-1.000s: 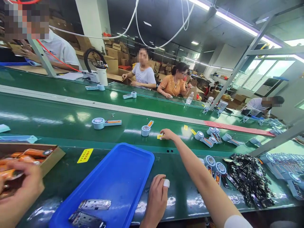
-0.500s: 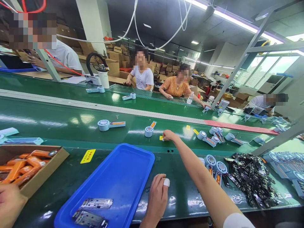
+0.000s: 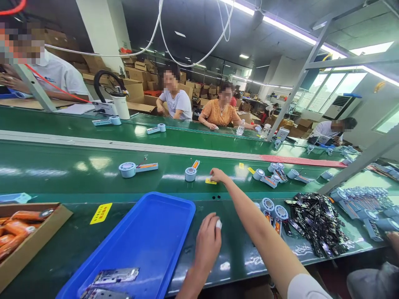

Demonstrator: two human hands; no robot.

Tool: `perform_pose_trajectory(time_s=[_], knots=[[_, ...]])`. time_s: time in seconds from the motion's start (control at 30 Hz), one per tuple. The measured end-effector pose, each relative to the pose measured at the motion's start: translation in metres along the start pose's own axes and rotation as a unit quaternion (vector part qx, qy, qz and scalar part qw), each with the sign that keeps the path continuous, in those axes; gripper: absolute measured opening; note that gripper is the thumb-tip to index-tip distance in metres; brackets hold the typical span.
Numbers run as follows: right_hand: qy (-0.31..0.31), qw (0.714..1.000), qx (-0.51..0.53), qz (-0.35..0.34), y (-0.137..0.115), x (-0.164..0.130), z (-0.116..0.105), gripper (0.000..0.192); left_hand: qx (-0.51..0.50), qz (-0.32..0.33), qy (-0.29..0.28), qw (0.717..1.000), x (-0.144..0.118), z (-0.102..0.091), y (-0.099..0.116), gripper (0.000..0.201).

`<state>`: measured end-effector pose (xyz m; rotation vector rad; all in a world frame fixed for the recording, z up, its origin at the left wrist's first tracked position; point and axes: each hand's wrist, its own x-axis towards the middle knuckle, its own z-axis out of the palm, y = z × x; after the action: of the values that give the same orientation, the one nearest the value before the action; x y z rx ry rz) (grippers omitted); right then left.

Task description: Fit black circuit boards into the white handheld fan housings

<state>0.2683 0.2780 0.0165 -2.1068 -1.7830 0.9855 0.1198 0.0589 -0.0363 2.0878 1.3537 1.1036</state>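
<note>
In the head view, the right hand (image 3: 219, 175) is hovering low over the green belt (image 3: 81, 178), its fingers curling just beside a label (image 3: 210, 181); whether they are gripping it, I cannot tell. The label is lying on the belt, right of a fan (image 3: 190, 173). The left hand (image 3: 207, 238) is resting palm down on the near tabletop (image 3: 240, 232), fingers loose and unclenched, white tape (image 3: 218, 224) wrapping one of them.

The dark green tabletop is shining with reflections. Left of the left hand, a blue tray (image 3: 156, 232) is sitting at a slant, with boards (image 3: 116, 275) lying at its near end. Farther left, a carton (image 3: 46, 232) is holding orange cells (image 3: 18, 228). To the right, a black heap (image 3: 318, 224) of parts is spreading over the tabletop.

Beyond the belt, a pale rail (image 3: 93, 139) is running across the scene, a pink mat (image 3: 305, 160) lying along its right part. On the far side, people in white (image 3: 179, 101) and orange (image 3: 220, 111) are sitting before stacked boxes (image 3: 134, 77). White cables (image 3: 156, 25) are hanging overhead, a strip light (image 3: 289, 29) is glowing, and windows (image 3: 330, 89) at the far right are letting in daylight.
</note>
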Motion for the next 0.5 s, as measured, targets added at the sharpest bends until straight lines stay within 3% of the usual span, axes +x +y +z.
perform_pose_trajectory(time_s=[0.17, 0.23, 0.33, 0.5], knots=[[0.004, 0.984, 0.170, 0.045, 0.023, -0.006, -0.026, 0.035, 0.085, -0.043, -0.014, 0.995, 0.119, 0.013, -0.012, 0.026], [0.001, 0.969, 0.239, 0.061, 0.032, -0.007, -0.034, 0.035, 0.117, -0.056, -0.034, 0.991, 0.153, 0.020, -0.024, 0.034], [-0.007, 0.936, 0.342, 0.081, 0.044, -0.008, -0.041, 0.037, 0.154, -0.055, -0.080, 0.983, 0.171, 0.031, -0.041, 0.035], [-0.036, 0.870, 0.479, 0.110, 0.052, -0.004, -0.039, 0.055, 0.191, -0.039, -0.138, 0.971, 0.161, 0.042, -0.064, 0.036]])
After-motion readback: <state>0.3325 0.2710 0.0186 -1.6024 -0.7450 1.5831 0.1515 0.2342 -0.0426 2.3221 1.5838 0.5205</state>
